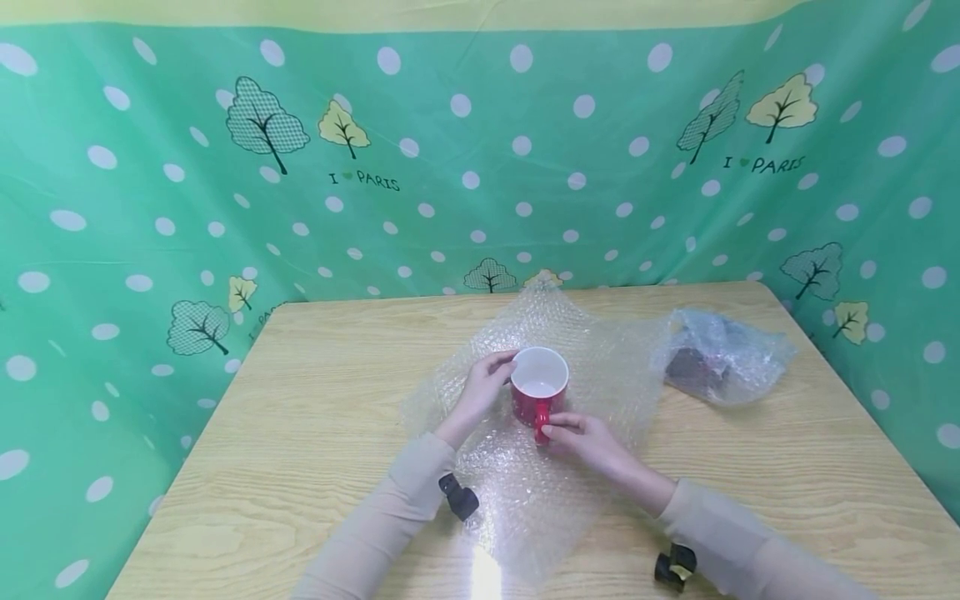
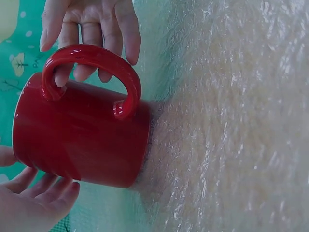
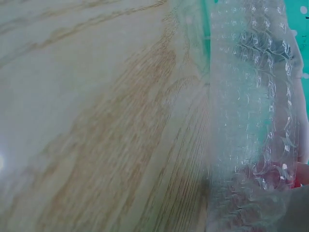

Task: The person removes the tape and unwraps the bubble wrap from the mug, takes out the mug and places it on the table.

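A red mug (image 1: 528,406) with a white inside stands upright on a sheet of bubble wrap (image 1: 525,500), its handle (image 2: 91,53) facing the person. My left hand (image 1: 483,387) holds the mug's left side, the fingers curved along its wall near the rim. On the other side, my right hand (image 1: 592,442) holds the mug at the handle, thumb close to it and fingertips behind it. Through the handle's gap, right fingertips (image 2: 84,72) show against the mug in the left wrist view. In the right wrist view, bubble wrap hides most of the mug.
At the right of the wooden table (image 1: 300,433) lies a bubble-wrapped bundle (image 1: 727,358) with something dark inside. A green dotted curtain (image 1: 465,150) hangs behind the table and along its sides. The bubble wrap sheet reaches from the table's back edge toward the front.
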`<state>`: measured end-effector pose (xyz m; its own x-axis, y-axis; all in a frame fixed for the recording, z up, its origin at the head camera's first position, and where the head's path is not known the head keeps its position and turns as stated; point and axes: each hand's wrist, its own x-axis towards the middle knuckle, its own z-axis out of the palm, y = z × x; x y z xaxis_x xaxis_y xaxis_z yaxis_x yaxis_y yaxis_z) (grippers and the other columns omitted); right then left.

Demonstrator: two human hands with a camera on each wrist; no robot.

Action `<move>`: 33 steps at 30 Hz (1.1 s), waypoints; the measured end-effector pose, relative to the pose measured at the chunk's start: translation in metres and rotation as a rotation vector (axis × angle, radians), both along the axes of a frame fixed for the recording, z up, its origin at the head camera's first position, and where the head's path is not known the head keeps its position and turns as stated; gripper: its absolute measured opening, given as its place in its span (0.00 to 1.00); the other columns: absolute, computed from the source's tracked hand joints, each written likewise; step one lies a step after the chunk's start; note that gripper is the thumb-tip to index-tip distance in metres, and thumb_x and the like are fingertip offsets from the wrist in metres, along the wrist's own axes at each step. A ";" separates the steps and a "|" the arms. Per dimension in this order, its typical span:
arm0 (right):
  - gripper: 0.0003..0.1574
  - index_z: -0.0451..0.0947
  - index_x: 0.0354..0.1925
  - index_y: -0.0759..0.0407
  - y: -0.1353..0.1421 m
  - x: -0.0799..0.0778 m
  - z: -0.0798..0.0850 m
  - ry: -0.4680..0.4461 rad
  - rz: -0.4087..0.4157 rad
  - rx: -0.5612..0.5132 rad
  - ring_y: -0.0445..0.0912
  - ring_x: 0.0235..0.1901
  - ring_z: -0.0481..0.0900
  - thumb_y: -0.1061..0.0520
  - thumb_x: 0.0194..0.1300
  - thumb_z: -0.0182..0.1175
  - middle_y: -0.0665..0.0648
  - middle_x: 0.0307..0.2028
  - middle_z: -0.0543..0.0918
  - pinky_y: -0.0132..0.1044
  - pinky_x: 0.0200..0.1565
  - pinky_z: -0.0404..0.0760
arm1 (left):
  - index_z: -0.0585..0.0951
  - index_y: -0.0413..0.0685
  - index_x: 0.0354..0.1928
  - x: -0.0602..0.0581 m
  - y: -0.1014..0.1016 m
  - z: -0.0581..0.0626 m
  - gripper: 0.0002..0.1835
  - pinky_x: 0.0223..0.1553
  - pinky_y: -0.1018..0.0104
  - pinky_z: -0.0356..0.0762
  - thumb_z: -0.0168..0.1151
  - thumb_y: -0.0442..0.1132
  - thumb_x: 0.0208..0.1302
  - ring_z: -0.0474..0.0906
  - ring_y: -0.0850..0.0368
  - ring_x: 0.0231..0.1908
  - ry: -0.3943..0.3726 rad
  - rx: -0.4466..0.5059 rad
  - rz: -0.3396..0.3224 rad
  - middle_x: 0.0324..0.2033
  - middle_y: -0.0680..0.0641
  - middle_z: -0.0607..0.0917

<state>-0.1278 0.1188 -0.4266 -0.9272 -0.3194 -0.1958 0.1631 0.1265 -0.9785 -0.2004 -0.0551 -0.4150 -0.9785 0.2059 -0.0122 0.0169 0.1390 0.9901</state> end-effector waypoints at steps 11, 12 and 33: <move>0.20 0.64 0.47 0.79 0.000 -0.002 -0.002 0.006 0.047 -0.043 0.55 0.45 0.76 0.62 0.63 0.49 0.73 0.43 0.76 0.44 0.51 0.74 | 0.70 0.26 0.51 0.010 0.004 0.024 0.17 0.49 0.56 0.74 0.47 0.29 0.61 0.72 0.39 0.48 -0.024 0.007 0.017 0.47 0.31 0.75; 0.20 0.63 0.47 0.79 0.000 -0.002 -0.002 0.014 0.053 -0.041 0.55 0.45 0.76 0.62 0.63 0.49 0.73 0.43 0.76 0.44 0.51 0.74 | 0.71 0.27 0.50 0.011 0.004 0.025 0.17 0.48 0.57 0.75 0.47 0.29 0.60 0.73 0.39 0.48 -0.020 0.003 0.022 0.47 0.31 0.75; 0.19 0.65 0.44 0.78 0.021 0.009 0.026 0.161 0.158 0.010 0.43 0.41 0.77 0.59 0.65 0.47 0.71 0.40 0.75 0.35 0.46 0.77 | 0.74 0.29 0.47 0.013 0.010 0.023 0.16 0.43 0.66 0.78 0.52 0.28 0.55 0.77 0.44 0.43 0.035 0.059 0.093 0.43 0.33 0.78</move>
<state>-0.1186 0.1399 -0.4008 -0.8856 -0.4615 -0.0528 -0.0181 0.1478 -0.9888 -0.1877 -0.0448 -0.3917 -0.9930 0.1139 0.0321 0.0418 0.0833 0.9956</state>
